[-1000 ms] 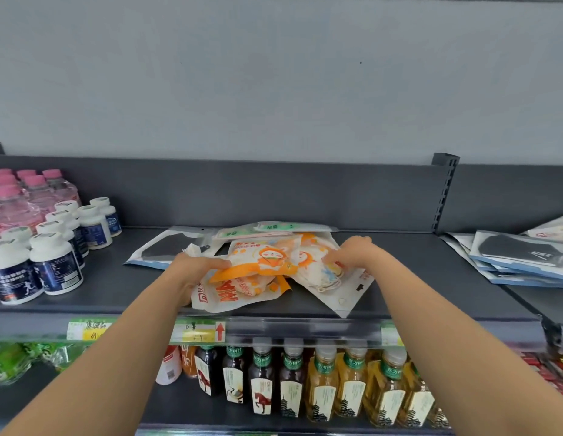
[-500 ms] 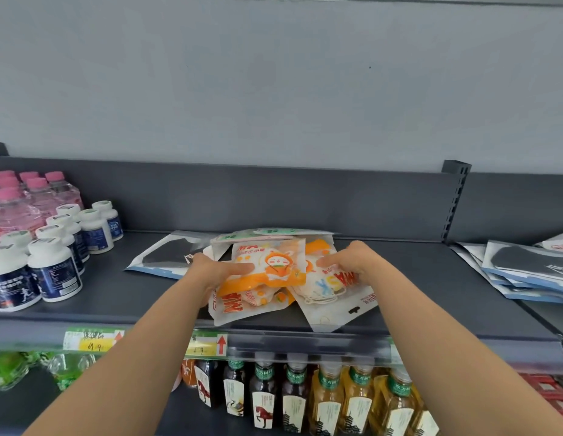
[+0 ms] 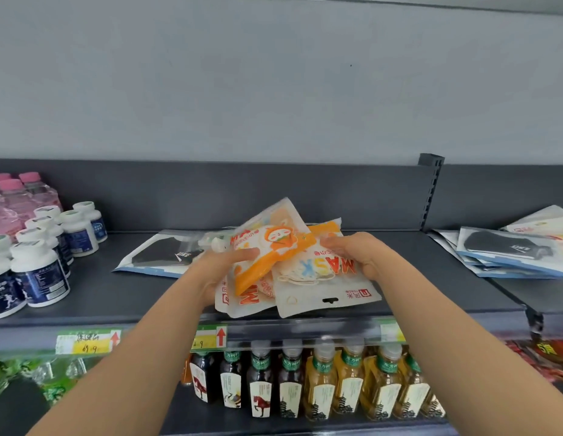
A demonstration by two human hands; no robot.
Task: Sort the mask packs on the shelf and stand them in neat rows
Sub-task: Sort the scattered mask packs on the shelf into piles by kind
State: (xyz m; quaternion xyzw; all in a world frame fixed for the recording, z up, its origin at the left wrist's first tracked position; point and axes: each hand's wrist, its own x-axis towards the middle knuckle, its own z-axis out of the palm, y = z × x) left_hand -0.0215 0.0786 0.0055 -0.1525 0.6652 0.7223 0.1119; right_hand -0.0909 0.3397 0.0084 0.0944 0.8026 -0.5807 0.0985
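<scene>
A bundle of orange-and-white mask packs [image 3: 274, 247] is lifted and tilted above the middle of the dark grey shelf [image 3: 122, 297]. My left hand [image 3: 220, 269] grips its left side and my right hand [image 3: 359, 256] grips its right side. The front pack [image 3: 318, 278] reads MASK upside down, its hang hole toward me. Behind the bundle a black-mask pack with a blue edge [image 3: 167, 256] lies flat on the shelf, with a greenish pack partly hidden at its right.
White pill bottles [image 3: 41, 272] and pink-capped water bottles [image 3: 12, 199] stand at the left. More flat mask packs [image 3: 507, 253] are piled on the adjoining shelf at the right, past an upright post [image 3: 429, 190]. Tea bottles [image 3: 321, 379] fill the shelf below.
Both hands have gathered the orange-and-white packs and raised them off the shelf, tilting the far edges upward. The view has shifted slightly.
</scene>
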